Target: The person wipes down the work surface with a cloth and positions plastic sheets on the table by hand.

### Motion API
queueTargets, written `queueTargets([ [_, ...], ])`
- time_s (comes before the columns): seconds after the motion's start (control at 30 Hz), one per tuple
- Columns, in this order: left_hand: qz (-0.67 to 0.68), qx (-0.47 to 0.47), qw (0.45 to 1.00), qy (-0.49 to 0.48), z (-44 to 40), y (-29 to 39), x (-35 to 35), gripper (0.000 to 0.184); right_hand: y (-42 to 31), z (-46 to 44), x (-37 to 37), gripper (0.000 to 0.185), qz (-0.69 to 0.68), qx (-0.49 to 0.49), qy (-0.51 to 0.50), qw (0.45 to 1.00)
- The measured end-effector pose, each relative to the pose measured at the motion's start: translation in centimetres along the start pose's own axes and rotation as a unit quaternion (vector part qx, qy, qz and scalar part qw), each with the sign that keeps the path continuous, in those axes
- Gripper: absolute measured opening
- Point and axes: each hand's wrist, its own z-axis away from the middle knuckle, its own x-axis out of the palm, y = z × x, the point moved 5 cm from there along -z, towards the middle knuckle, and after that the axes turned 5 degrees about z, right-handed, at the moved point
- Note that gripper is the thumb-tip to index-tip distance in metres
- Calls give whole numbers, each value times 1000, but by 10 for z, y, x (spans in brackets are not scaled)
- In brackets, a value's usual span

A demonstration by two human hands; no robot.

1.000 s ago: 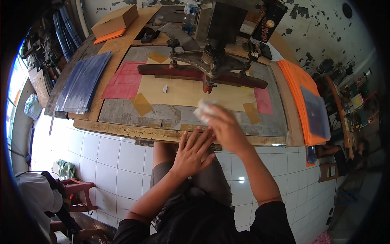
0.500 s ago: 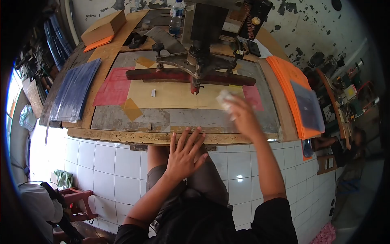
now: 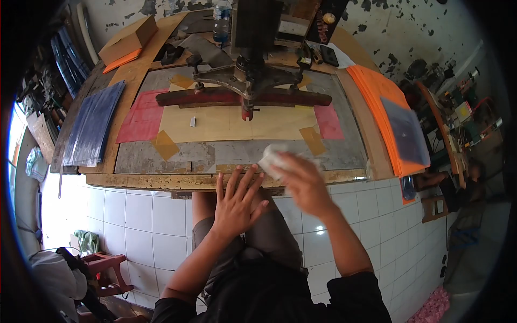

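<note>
My right hand (image 3: pixel 307 188) is closed around a crumpled white cloth (image 3: pixel 274 156), which is at the front part of the grey work plate (image 3: pixel 237 153). My left hand (image 3: pixel 236 207) lies with fingers spread, its fingertips on the wooden front edge (image 3: pixel 145 181) of the table. On the plate is a long cream sheet (image 3: pixel 215 126) held by tan tape, with a pink sheet (image 3: pixel 141 116) at its left end and a smaller pink piece (image 3: pixel 329 123) at its right. A small whitish piece (image 3: pixel 193 122) lies on the cream sheet. Above it stands a press head with a dark red bar (image 3: pixel 199 97).
Orange sheets (image 3: pixel 371 102) with a clear plastic piece (image 3: pixel 406 129) lie on the right. Blue-tinted plastic sheets (image 3: pixel 94 124) and a cardboard box (image 3: pixel 128 40) are at left. A water bottle (image 3: pixel 221 24) and phone (image 3: pixel 329 55) stand behind. A person (image 3: pixel 54 280) is at lower left.
My right hand has moved with the cloth toward me and left, from the right end of the cream sheet to the plate's front. My left hand stays at the table edge.
</note>
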Motion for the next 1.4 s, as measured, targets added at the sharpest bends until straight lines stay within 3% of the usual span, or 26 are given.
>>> queueTargets([
  [0.03, -1, 1, 1000, -4, 0, 1, 0, 67, 24, 6, -7, 43, 29, 23, 8, 999],
  [0.17, -8, 4, 1000, -17, -3, 2, -7, 67, 149, 38, -43, 39, 53, 271, 97, 956],
  [0.27, -4, 13, 1000, -26, -8, 2, -13, 70, 94, 29, -26, 38, 88, 214, 61, 971],
  [0.33, 23, 9, 999, -22, -11, 1, -16, 73, 24, 21, -2, 41, 89, 61, 34, 994],
  [0.4, 67, -2, 998, -11, -12, 0, -19, 78, -30, 14, 12, 43, -53, -31, 0, 998],
  [0.5, 96, 1, 995, -6, -14, -4, -24, 81, -26, 5, 7, 42, -52, -68, -15, 996],
  [0.67, 131, 7, 991, 4, -17, -3, -31, 82, 4, -3, 7, 33, 58, 80, 61, 993],
  [0.77, 138, -4, 990, 9, -17, -5, -27, 83, -43, 3, 22, 34, -28, -43, 24, 998],
  [0.87, 106, 1, 994, 3, -17, -4, -29, 83, 0, 7, 9, 36, -25, -18, 36, 999],
  [1.0, 59, -3, 998, -21, -20, 2, -33, 75, 96, 32, -26, 36, 101, 169, 83, 977],
  [1.1, -7, 33, 998, -45, -25, 7, -35, 64, 134, 47, -44, 34, 144, 246, 123, 951],
  [1.13, -10, 36, 998, -51, -26, 8, -33, 61, 128, 48, -46, 32, 172, 237, 124, 948],
  [1.23, -13, 52, 997, -53, -32, 8, -32, 54, 74, 52, -25, 32, 89, 173, 81, 978],
  [1.3, -7, 79, 996, -40, -36, 10, -39, 53, 35, 52, -15, 34, 76, 84, 79, 990],
  [1.4, 6, 95, 992, -81, -44, 1, -35, 55, 37, 42, -13, 34, 80, 102, 87, 988],
])
